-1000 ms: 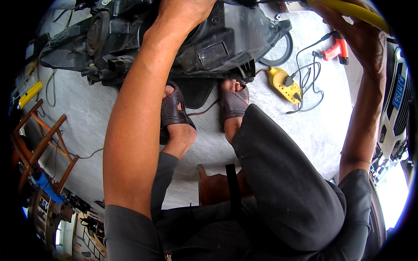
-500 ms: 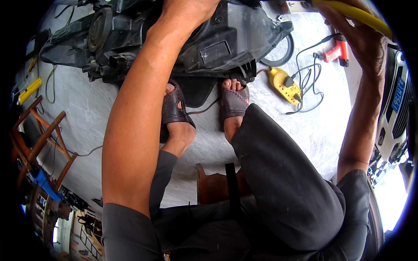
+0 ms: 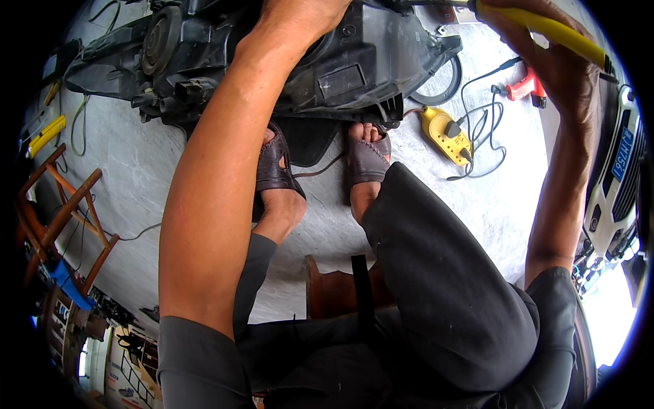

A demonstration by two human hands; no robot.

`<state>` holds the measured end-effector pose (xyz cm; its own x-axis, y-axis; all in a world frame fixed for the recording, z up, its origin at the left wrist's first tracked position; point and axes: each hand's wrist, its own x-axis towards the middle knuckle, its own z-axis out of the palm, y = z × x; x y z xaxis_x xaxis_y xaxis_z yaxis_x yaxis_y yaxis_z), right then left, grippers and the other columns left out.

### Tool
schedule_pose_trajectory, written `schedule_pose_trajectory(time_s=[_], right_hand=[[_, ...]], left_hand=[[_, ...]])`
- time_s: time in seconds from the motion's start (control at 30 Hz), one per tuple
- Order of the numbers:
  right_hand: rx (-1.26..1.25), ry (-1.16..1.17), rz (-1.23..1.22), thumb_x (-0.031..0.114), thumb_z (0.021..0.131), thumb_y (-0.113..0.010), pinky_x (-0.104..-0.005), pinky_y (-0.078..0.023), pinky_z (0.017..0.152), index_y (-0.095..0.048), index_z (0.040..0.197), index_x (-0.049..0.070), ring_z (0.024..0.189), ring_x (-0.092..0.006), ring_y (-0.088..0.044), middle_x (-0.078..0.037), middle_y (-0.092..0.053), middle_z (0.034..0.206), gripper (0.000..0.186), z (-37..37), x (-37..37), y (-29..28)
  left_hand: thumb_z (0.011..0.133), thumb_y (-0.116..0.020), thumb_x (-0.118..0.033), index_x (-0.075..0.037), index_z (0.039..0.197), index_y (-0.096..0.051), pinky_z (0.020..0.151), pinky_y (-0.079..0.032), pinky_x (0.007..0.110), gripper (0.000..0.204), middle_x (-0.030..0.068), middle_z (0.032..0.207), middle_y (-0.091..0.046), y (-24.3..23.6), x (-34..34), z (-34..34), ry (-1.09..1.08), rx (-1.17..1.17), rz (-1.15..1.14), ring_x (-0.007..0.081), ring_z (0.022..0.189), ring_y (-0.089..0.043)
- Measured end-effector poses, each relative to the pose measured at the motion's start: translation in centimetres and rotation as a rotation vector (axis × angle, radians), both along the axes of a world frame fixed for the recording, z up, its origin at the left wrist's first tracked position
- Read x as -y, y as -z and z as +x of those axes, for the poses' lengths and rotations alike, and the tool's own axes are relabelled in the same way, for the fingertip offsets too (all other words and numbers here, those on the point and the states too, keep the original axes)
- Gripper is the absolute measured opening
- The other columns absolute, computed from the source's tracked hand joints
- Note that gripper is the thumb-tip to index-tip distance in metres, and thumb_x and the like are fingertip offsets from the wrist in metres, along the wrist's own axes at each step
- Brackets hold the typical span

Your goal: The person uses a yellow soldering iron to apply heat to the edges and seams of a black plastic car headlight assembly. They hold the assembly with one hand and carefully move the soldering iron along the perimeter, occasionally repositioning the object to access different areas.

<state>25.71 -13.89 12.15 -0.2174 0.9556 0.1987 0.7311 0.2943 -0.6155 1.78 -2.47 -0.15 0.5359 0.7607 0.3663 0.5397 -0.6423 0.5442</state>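
A black headlight housing, with round caps and plugs on its back, lies across the top of the view on the floor in front of my feet. My left hand reaches over the housing's middle; its fingers are cut off by the upper edge. At the upper right, my right hand is closed around a long yellow-handled tool. A thin dark shaft runs from the tool's left end toward the housing's top right. Where the shaft's tip lies cannot be made out.
Right of my feet lie a yellow power strip with plugs and tangled black cords, a red heat gun and a black ring. A wooden chair frame stands left. A car front is at the far right.
My right hand and the yellow-handled tool have moved a little left and down. My left hand and the housing have shifted slightly to the right.
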Motion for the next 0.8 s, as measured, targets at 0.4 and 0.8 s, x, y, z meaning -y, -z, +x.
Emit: schedule_pose_trajectory(time_s=[0.4, 0.8], right_hand=[[0.006, -0.118, 0.015, 0.004, 0.083, -0.084, -0.0281, -0.061, 0.068, -0.076, 0.1, 0.002, 0.08, -0.0158, -0.073, -0.01, -0.076, 0.093, 0.019, 1.1, -1.2, 0.3], [0.006, -0.076, 0.064, 0.0, 0.081, -0.083, -0.0301, -0.062, 0.074, -0.076, 0.098, 0.001, 0.082, -0.0178, -0.074, -0.01, -0.076, 0.092, 0.018, -0.5, -0.6, 0.1]], left_hand=[[0.1, -0.051, -0.017, -0.001, 0.086, -0.059, 0.07, -0.05, 0.059, 0.023, 0.0293, 0.082, -0.064, 0.1, -0.2, 0.2, -0.009, -0.004, 0.036, 0.0512, 0.08, -0.063], [0.1, -0.051, -0.017, -0.001, 0.086, -0.059, 0.069, -0.05, 0.059, 0.022, 0.0293, 0.08, -0.063, 0.2, -0.1, 0.2, -0.003, 0.007, 0.025, 0.0512, 0.078, -0.063]])
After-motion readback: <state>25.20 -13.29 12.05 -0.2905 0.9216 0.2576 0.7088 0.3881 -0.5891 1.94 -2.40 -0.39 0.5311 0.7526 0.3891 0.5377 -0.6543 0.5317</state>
